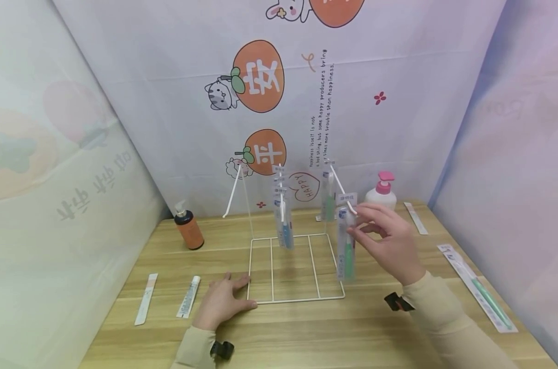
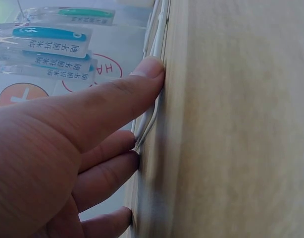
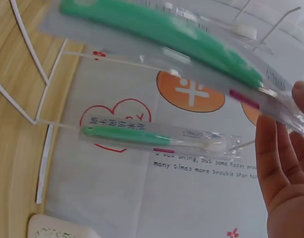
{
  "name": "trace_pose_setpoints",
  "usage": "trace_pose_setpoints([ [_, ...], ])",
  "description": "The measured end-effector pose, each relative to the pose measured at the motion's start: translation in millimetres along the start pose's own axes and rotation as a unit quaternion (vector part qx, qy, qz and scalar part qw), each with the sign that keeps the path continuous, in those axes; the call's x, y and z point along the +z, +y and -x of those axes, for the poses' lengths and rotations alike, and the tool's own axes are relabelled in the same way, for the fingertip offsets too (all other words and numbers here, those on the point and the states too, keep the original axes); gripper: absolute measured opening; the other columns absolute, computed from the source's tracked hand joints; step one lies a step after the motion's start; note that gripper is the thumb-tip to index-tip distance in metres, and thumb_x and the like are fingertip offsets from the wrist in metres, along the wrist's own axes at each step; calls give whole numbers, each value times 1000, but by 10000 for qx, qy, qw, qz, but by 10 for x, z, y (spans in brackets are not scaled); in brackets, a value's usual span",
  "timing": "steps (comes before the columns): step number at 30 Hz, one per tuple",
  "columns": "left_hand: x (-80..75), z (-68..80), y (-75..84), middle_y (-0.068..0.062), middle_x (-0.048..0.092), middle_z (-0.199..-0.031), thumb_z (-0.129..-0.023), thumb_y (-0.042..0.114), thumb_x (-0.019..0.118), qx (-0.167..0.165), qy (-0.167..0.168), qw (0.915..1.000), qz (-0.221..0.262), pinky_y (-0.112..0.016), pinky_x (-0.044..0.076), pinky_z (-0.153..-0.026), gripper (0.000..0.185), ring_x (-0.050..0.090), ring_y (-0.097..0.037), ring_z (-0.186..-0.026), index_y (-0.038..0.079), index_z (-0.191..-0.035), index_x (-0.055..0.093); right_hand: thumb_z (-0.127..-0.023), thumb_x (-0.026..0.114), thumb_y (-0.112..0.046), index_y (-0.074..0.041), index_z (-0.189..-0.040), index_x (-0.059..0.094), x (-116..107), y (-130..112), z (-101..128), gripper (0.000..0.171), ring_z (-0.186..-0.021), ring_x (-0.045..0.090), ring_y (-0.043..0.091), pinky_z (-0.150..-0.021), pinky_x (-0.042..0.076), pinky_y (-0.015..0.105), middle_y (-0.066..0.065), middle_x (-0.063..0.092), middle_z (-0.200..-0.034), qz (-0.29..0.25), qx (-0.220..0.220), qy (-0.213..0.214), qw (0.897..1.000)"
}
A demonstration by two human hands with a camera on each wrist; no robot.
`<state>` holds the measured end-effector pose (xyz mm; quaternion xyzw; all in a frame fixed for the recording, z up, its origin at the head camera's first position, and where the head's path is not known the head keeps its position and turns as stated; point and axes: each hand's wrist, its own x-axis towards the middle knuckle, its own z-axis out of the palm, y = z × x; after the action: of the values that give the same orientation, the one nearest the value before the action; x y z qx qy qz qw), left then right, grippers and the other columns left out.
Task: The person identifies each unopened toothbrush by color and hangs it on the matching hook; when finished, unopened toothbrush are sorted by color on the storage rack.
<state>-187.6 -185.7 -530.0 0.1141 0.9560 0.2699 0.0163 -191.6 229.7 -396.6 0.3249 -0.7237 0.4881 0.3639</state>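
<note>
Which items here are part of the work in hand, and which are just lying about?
In use: wire rack, steadied by left hand; green toothbrush pack, pinched by right hand at a rack hook.

Lying about: orange pump bottle, pink-capped pump bottle, packs on the table.

Wire rack [image 1: 295,266]: one, standing mid-table.
Packaged toothbrushes hung on the rack: three or more; the centre cluster [image 1: 282,215] overlaps, exact count unclear.
Packets lying flat left of the rack: two [image 1: 146,299].
Packets lying flat right of the rack: two [image 1: 479,287].
Pump bottles behind the rack: two [image 1: 188,228].
Hands: two [image 1: 223,302].
</note>
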Motion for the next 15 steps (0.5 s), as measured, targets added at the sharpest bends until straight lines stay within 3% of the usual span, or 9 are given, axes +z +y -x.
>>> trace_pose_setpoints([
  [6,12,3,-6,-20,66,-146,-78,53,95,-13,-65,10000,37,-80,29,-115,73,46,-53,-147,18,-139,76,-80,87,17,1,-125,76,158,183,-109,49,-100,72,11,-78,63,22,14,73,-122,481,337,277,9979],
  [15,11,-4,-13,-20,67,-144,-77,53,95,23,-52,10000,34,-80,28,-116,73,46,-53,-147,18,-139,76,-84,87,11,4,-123,74,356,478,-317,42,-94,77,35,-79,61,17,18,74,-120,946,312,661,9928],
])
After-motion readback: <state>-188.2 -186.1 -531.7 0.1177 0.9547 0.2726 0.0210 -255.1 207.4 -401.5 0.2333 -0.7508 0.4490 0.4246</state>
